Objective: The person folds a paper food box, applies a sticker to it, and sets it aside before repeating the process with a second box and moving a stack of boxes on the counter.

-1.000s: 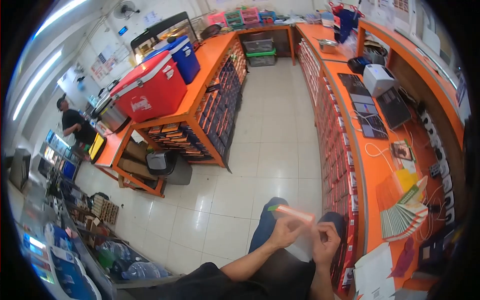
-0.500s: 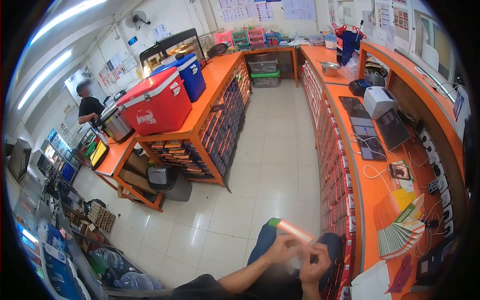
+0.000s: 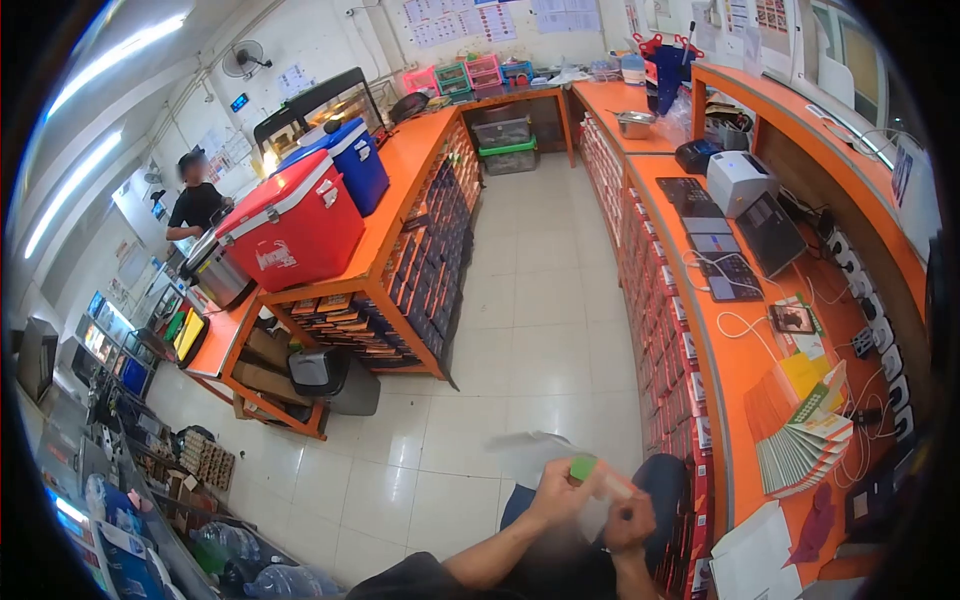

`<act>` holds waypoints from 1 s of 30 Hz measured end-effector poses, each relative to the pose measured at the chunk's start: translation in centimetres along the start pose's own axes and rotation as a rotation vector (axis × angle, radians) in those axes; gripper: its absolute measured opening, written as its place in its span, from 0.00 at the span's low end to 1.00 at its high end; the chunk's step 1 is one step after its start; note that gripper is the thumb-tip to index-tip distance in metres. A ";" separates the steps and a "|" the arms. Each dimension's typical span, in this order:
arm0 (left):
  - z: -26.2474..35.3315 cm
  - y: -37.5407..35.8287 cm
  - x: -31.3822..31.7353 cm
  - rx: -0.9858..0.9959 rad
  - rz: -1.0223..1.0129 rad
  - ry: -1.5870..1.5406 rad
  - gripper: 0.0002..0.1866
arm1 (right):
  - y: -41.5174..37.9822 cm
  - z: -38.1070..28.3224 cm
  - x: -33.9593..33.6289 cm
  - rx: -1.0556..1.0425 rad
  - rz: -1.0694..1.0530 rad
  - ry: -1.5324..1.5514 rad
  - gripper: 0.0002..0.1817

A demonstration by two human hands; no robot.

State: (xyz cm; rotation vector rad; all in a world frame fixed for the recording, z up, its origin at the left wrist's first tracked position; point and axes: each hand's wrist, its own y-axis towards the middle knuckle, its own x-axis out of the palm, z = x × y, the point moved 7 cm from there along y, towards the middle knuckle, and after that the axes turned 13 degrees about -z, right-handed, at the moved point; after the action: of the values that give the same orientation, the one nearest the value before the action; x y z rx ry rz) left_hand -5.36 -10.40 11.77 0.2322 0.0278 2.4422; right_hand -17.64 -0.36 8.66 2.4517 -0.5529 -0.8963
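Over my lap, my left hand [image 3: 553, 497] is closed at the green end of a small printed paper strip [image 3: 612, 484], which is orange and white further along. My right hand [image 3: 630, 518] pinches its other end. A pale, thin sheet [image 3: 520, 452], smeared by motion, sticks out beyond my left hand; some whitish material also shows between the hands. Right of my hands, on the orange counter [image 3: 735, 400], lies a fanned stack of printed paper strips [image 3: 797, 462] with green and orange edges.
Phones, a white printer [image 3: 740, 183] and cables line the right counter. A red cooler [image 3: 290, 225] and blue cooler [image 3: 350, 165] stand on the left counter, above a grey bin [image 3: 340, 385]. A person [image 3: 195, 200] stands behind a steel pot. Plastic bottles lie lower left.
The strip has turned and dropped closer between my hands. The pale sheet now swings out to the left beyond my left hand. The view has shifted slightly.
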 end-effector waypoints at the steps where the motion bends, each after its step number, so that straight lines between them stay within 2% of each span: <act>1: 1.8 0.4 0.2 0.152 0.005 0.229 0.09 | -0.6 1.3 1.2 0.134 -0.112 0.014 0.08; 2: 1.8 0.6 -0.1 0.156 -0.004 0.226 0.09 | -0.1 1.0 0.7 0.134 -0.104 0.006 0.08; 4: 2.3 0.7 1.6 0.251 -0.332 0.595 0.10 | 0.7 0.6 2.6 0.237 -0.530 0.179 0.07; 5: 1.7 0.7 2.4 0.203 -0.429 0.577 0.10 | -0.3 1.9 2.8 0.280 -0.538 0.232 0.07; 6: 0.5 0.4 2.1 0.203 -0.426 0.577 0.10 | -1.3 2.9 3.1 0.278 -0.541 0.232 0.07; 8: -6.5 -2.2 3.0 -0.043 -0.749 0.890 0.10 | -5.2 6.9 3.8 0.601 -0.403 0.628 0.11; 9: -8.1 -3.5 3.1 -0.133 -0.775 0.772 0.11 | -8.1 9.3 5.7 0.617 -0.547 0.617 0.17; 10: -9.6 -4.8 3.1 -0.221 -0.801 0.654 0.11 | -7.9 8.9 5.5 0.615 -0.549 0.620 0.17; 11: -10.0 -6.0 3.4 -0.049 -0.817 0.618 0.12 | -7.0 6.8 5.2 0.531 -0.698 0.412 0.16; 12: -8.1 -6.2 3.8 -0.105 -0.800 0.593 0.13 | -6.6 5.3 5.3 0.443 -0.837 0.199 0.16; 13: -7.9 -6.2 3.6 -0.121 -0.754 0.526 0.12 | -7.8 6.1 5.7 0.664 -0.841 0.374 0.15; 14: -8.0 -6.6 3.2 -0.142 -0.706 0.461 0.12 | -8.4 6.3 6.0 0.665 -0.846 0.383 0.15; 16: -11.0 -7.7 1.6 -0.244 -0.630 0.452 0.12 | -10.2 7.5 6.4 0.882 -0.662 0.787 0.12; 17: -12.1 -7.9 0.8 -0.329 -0.561 0.442 0.12 | -9.8 7.4 6.0 0.899 -0.608 0.808 0.09; 18: -12.7 -8.2 0.5 -0.336 -0.542 0.438 0.12 | -10.0 7.4 6.3 0.900 -0.629 0.811 0.09; 20: -13.7 -8.8 -0.1 -0.356 -0.444 0.457 0.12 | -10.0 8.2 5.9 0.874 -0.460 0.754 0.07; 21: -14.4 -9.1 -0.3 -0.365 -0.430 0.451 0.12 | -9.9 8.1 6.0 0.828 -0.452 0.794 0.07; 22: -15.2 -9.3 -0.4 -0.383 -0.415 0.436 0.12 | -10.2 8.0 5.9 0.835 -0.469 0.797 0.07; 24: -16.6 -9.8 -0.7 -0.417 -0.388 0.409 0.12 | -8.2 6.3 5.1 0.746 -0.593 0.588 0.07; 25: -17.8 -10.3 -0.9 -0.542 -0.359 0.325 0.12 | -8.5 6.4 5.2 0.750 -0.605 0.591 0.07; 26: -17.9 -10.4 -1.0 -0.548 -0.351 0.322 0.12 | -8.6 6.5 5.4 0.727 -0.628 0.594 0.05; 28: -17.2 -10.3 -0.5 -0.420 -0.397 0.249 0.10 | -9.0 6.5 5.7 0.711 -0.655 0.599 0.05; 29: -17.8 -10.8 -0.7 -0.431 -0.394 0.242 0.10 | -8.9 6.2 5.7 0.696 -0.636 0.568 0.05; 30: -18.8 -11.0 -1.0 -0.494 -0.368 0.068 0.10 | -8.5 5.9 5.6 0.675 -0.612 0.535 0.05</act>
State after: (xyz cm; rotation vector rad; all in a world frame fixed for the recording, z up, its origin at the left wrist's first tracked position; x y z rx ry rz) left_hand -0.92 -1.81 -7.80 -0.0730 -0.4576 2.0134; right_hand -15.94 1.97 -2.79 3.3919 0.1423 -0.1977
